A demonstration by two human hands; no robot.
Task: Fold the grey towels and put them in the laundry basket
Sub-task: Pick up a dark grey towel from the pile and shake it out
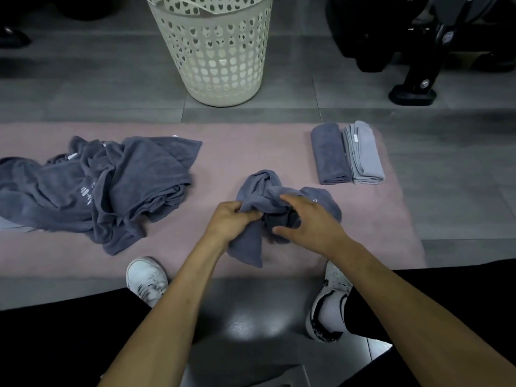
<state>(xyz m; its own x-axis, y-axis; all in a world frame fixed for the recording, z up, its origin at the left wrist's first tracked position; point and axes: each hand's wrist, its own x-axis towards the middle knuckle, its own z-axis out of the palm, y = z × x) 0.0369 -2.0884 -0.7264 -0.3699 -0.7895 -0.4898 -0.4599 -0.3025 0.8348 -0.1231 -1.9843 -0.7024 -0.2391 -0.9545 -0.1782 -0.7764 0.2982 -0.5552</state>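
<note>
— What's the person got hold of down there?

— A crumpled grey towel [282, 196], bunched up in the middle of the pink mat [245, 152] on the floor. The left hand [231, 219] has its fingers curled into a fold of it, gripping. The right hand [312, 216] lies over the right side of the bundle with fingers spread and bent; whether it truly grasps the cloth, I cannot tell.

— And the other towels?

— A loose heap of grey towels [106, 185] sprawls on the left of the mat. On the far right sit two folded ones side by side, touching: a dark folded towel [331, 153] and a lighter folded towel [365, 155].

— The basket?

— The cream laundry basket [220, 57] stands upright on the grey tiles beyond the mat's far edge, well apart from the hands.
</note>
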